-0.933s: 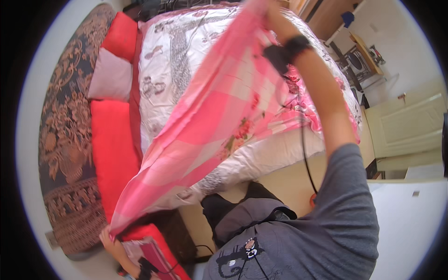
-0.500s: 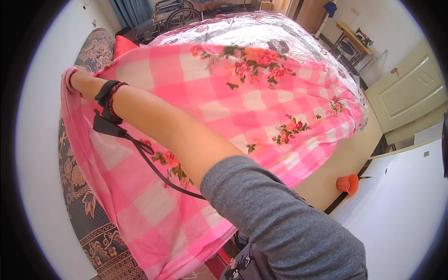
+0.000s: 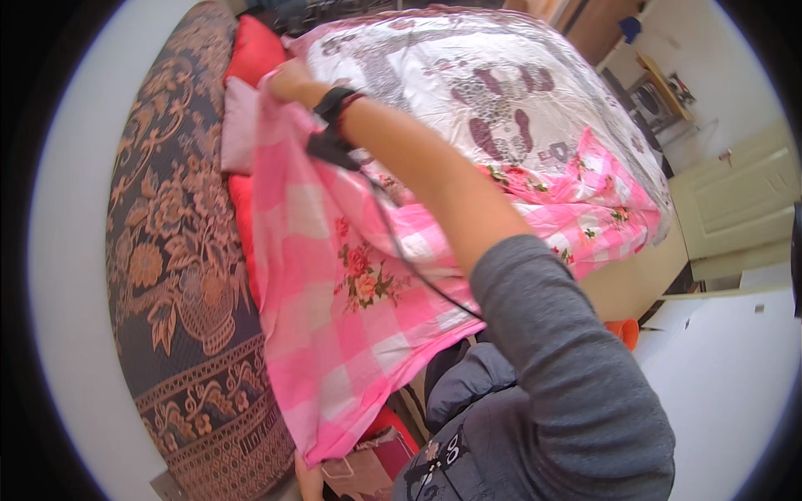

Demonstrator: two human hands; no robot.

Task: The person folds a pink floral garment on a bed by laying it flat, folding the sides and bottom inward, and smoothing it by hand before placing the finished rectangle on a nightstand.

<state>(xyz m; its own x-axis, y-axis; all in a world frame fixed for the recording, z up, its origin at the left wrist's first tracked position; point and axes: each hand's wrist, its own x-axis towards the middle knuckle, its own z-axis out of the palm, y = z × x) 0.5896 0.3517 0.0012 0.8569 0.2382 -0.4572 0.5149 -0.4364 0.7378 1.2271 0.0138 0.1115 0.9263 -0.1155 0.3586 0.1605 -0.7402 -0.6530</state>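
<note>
A pink-and-white checked bed sheet (image 3: 334,334) with printed flowers hangs in front of me and spreads across the near part of the bed. At its raised upper edge, near the headboard, my right hand (image 3: 291,81) is closed on a bunched fold, the arm stretched forward and left. On that wrist are a black strap and a dark red bead bracelet (image 3: 355,100); a black cable runs back from there. At the lower edge, a small part of my left hand or forearm (image 3: 308,483) shows beside the sheet's lowest corner; its fingers are hidden.
A dark headboard cover (image 3: 180,275) with flower patterns runs along the left wall. Red pillows (image 3: 255,50) and a pale pink one (image 3: 239,129) lie against it. A white-and-maroon patterned bedspread (image 3: 468,75) covers the bed. An orange bin (image 3: 624,332) stands right, below the door (image 3: 727,192).
My right hand has moved right and away from the wall, carrying the sheet's edge. The sheet has drawn back toward me, baring the patterned bedspread, pillows and more of the headboard cover.
</note>
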